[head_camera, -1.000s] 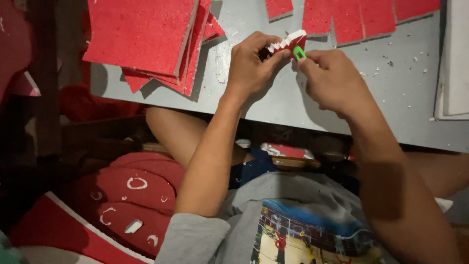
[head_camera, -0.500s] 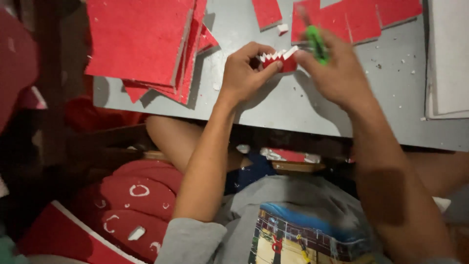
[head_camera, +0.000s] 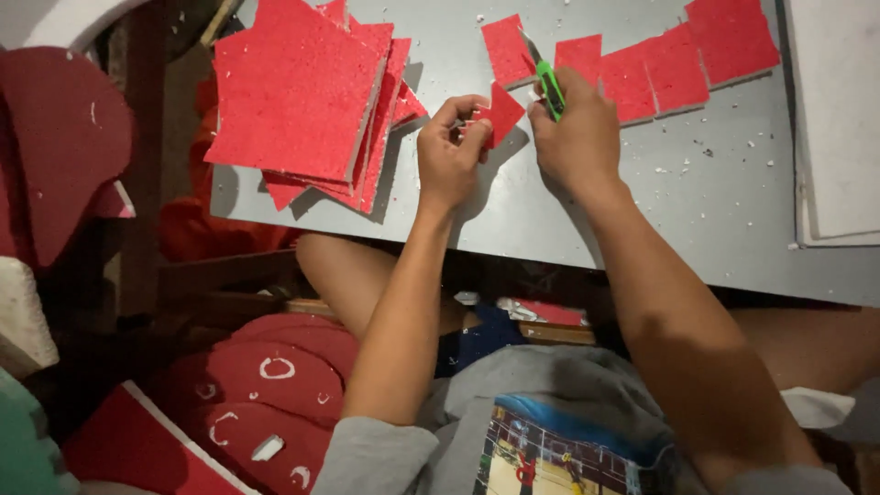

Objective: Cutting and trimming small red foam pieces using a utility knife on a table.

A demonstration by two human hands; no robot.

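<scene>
We see left hand [head_camera: 451, 151] pinching rough red foam square [head_camera: 500, 112]; right hand [head_camera: 576, 128] gripping green cutter [head_camera: 550, 89], now raised; grey desk [head_camera: 550, 211] speckled.

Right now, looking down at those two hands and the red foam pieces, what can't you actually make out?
- Head view: the green cutter handle sits inside the right hand; its blade tip is too thin and dark to judge.
- The small red piece is partly covered by the left hand fingers.
- The lower sheets of the red foam stack lie under the top sheet.
- The white board is cut off by the right edge.
</scene>
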